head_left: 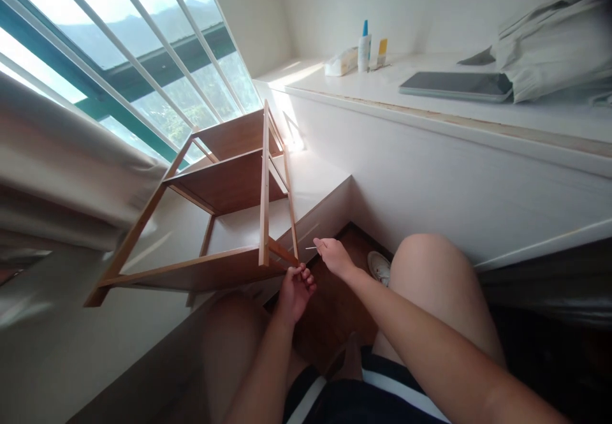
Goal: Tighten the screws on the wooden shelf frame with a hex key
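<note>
Left of centre in the frame, a wooden shelf unit (227,178) is standing at a slant, its slim right-hand rear leg (292,220) running down to a lower end near the middle. The left hand (295,293), just below centre, is the nearer one: its fingertips are meeting that end in the view, though I cannot tell whether they are touching it. Its fingers are curling inward; I cannot tell whether its grip is clasping anything.

The right hand (335,258), just right of centre, is pinching a thin rod (310,248) between thumb and forefinger. The rod's long axis is lying almost level across the frame, its free tip pointing left, crosswise to the nearly upright leg and showing apart from it. From the right grip, the leg's end is lying to the left and slightly lower; from the left grip, just above.
</note>
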Demonstrator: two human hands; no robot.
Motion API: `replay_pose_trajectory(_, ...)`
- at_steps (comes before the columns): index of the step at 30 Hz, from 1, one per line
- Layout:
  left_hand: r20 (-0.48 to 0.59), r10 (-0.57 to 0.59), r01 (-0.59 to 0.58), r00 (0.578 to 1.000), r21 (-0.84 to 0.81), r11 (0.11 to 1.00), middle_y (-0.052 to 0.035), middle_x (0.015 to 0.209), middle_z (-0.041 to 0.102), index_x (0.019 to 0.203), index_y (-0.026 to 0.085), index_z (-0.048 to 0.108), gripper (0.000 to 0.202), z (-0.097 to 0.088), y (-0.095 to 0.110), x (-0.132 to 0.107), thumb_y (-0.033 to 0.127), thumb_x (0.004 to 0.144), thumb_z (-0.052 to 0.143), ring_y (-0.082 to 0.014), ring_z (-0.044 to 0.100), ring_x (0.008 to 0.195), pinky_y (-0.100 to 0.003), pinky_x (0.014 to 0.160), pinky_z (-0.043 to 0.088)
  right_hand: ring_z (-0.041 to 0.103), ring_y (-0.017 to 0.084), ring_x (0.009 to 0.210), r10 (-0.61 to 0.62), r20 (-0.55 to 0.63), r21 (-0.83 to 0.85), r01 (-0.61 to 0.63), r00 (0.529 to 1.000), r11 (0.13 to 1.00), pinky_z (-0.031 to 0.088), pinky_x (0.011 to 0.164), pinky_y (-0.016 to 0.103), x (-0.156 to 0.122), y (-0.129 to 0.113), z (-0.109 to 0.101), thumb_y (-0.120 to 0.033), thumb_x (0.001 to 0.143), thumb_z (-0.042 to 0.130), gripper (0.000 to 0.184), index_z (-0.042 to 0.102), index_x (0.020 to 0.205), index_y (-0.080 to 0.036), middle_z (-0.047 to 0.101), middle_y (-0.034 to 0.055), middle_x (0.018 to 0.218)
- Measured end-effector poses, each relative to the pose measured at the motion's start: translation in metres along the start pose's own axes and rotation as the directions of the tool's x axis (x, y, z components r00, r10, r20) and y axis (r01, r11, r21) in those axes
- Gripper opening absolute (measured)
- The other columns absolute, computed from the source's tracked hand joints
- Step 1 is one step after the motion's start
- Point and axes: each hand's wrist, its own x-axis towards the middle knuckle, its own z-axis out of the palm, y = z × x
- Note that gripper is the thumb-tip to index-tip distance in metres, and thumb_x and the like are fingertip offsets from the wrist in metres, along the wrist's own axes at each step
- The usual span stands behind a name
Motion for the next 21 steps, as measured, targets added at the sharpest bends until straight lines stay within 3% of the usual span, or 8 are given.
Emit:
replay_pose_trajectory(4, 0.023, -0.039, 0.039, 0.999, -0.025, 0.999, 0.0055, 0.064, 0.041, 0.079, 0.020, 0.050, 0.020, -0.017, 0.007, -0.013, 0.026, 0.070, 0.066, -0.0103, 0.044, 0.056, -0.024, 0.054, 0.037, 0.041, 0.015, 0.053, -0.031, 0.023, 0.012, 0.031, 0.999, 0.999, 0.026, 0.056, 0.029, 0.000, -0.007, 0.011, -0.056, 0.097, 0.037, 0.054, 0.043, 0.056, -0.022, 0.046, -0.0014, 0.052)
replay_pose_trajectory(10, -0.025, -0.064, 0.064, 0.998, -0.014, 0.998, 0.0048, 0.062, 0.040, 0.076, 0.020, 0.049, 0.020, -0.043, 0.020, -0.031, 0.025, 0.068, 0.067, -0.0123, 0.047, 0.056, -0.025, 0.055, 0.035, 0.043, 0.016, 0.053, -0.062, 0.051, 0.039, 0.060, 0.997, 0.997, 0.029, 0.056, 0.029, -0.002, -0.015, 0.027, -0.058, 0.097, 0.035, 0.055, 0.044, 0.056, -0.023, 0.047, -0.0003, 0.052)
replay_pose_trajectory(16, -0.160, -0.025, 0.021, 0.987, -0.030, 0.999, 0.0042, 0.060, 0.044, 0.074, 0.019, 0.053, 0.015, -0.072, 0.035, -0.048, 0.023, 0.069, 0.066, -0.0116, 0.048, 0.053, -0.025, 0.052, 0.036, 0.057, 0.022, 0.057, -0.087, 0.066, 0.091, 0.081, 0.994, 0.993, 0.040, 0.060, 0.033, -0.003, -0.021, 0.036, -0.059, 0.096, 0.032, 0.055, 0.063, 0.069, -0.023, 0.058, 0.0031, 0.056)
replay_pose_trajectory(21, -0.323, 0.023, -0.037, 0.946, -0.037, 0.999, 0.0035, 0.061, 0.051, 0.080, 0.021, 0.061, 0.008, -0.097, 0.050, -0.067, 0.021, 0.074, 0.066, -0.0110, 0.053, 0.051, -0.023, 0.050, 0.040, 0.064, 0.025, 0.064, -0.093, 0.060, 0.115, 0.085, 0.994, 0.990, 0.046, 0.062, 0.036, -0.003, -0.026, 0.033, -0.057, 0.096, 0.031, 0.052, 0.071, 0.087, -0.024, 0.066, 0.0060, 0.067)
